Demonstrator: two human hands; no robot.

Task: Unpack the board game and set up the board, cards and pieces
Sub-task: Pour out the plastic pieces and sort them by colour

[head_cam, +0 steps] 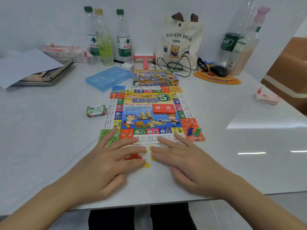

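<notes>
Item: game board point(149, 112), unfolded and lying flat at the centre of the white surface point(49, 130), with its printed side up. On it: a stack of red cards point(164, 109) on the centre panel towards the right, and blue, green and orange pawns point(189, 131) clustered on the near right corner square. Just left of the board and apart from it: a green wrapped pack of play money point(96, 110). Behind the board's far edge: the game box point(155, 78), lying on its side, with a blue plastic case point(108, 78) to its left. Off the board's near edge: small yellow pieces point(147, 165) and red pieces point(132, 158) loose on the surface, partly covered by fingers. Left grip point(113, 161): released, with fingers straight and spread flat over the red pieces, and the index tip reaching onto the green near-left corner of the board. Right grip point(187, 161): released, with fingers straight and flat, the tips at the board's near edge and the inner finger touching the yellow pieces. Background along the wall: water bottles point(123, 35), a printed tote bag point(180, 40), a black mouse point(219, 71) on an orange mouse pad point(232, 82), a coiled black cable point(176, 65), and papers point(28, 67) at the far left.
</notes>
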